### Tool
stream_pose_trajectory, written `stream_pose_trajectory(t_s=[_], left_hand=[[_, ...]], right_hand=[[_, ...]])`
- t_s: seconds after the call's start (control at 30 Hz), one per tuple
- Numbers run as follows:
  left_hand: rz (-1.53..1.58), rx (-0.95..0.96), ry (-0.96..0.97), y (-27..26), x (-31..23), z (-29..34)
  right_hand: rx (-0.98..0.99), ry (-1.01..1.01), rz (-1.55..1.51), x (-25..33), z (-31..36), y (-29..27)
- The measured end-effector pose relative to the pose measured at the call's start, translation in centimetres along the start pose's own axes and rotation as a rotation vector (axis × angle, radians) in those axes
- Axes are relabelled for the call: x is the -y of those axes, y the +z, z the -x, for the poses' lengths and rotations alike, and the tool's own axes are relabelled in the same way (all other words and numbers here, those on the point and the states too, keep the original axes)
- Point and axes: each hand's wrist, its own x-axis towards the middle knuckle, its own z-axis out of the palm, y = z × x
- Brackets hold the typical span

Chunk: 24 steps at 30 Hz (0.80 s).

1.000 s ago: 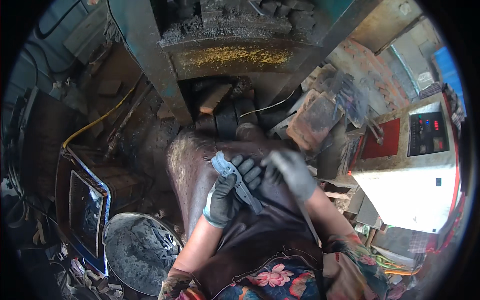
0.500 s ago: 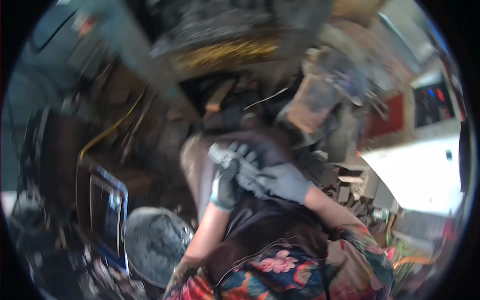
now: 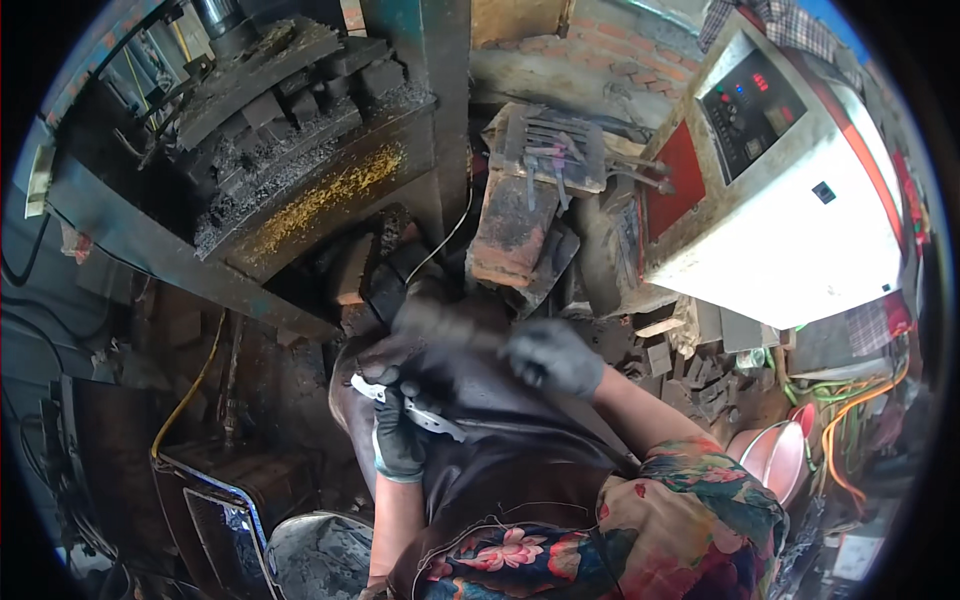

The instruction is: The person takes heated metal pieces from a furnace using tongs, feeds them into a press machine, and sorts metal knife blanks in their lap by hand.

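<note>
My left hand [image 3: 398, 440], in a dark glove with a pale cuff, is closed round a flat silvery metal piece [image 3: 436, 422] above the dark apron [image 3: 520, 470] over my lap. Both ends of the piece stick out past the fingers. My right hand [image 3: 552, 360], also gloved, is closed up and to the right of it. A grey-brown tool [image 3: 432, 326] reaches leftward from that hand, too smeared by motion to name. Tool and metal piece are apart.
A press-like machine frame [image 3: 400, 160] with metal shavings stands ahead left. Bricks [image 3: 510, 225] and a slotted metal block [image 3: 560, 145] lie ahead. A white control cabinet [image 3: 770, 240] stands at the right. A round metal tub [image 3: 325, 530] sits at lower left.
My hands have moved apart: the right one has gone up with the blurred tool, the left down and left with the metal piece. The view has tilted and sharpened.
</note>
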Motion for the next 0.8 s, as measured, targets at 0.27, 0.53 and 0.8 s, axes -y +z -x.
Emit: stream_pose_trajectory(t_s=[0.27, 0.53, 0.8], left_hand=[[0.038, 0.045, -0.028, -1.2, 0.3, 0.0], [0.085, 0.033, -0.027, -1.9, 0.3, 0.2], [0.007, 0.027, -0.082, -0.9, -0.3, 0.8]], right_hand=[[-0.812, -0.309, -0.303, -1.6, -4.1, -9.7], [-0.74, -0.39, -0.802, -1.0, -9.9, -12.9], [-0.399, -0.331, -0.236, 10.8, -13.7, 3.0]])
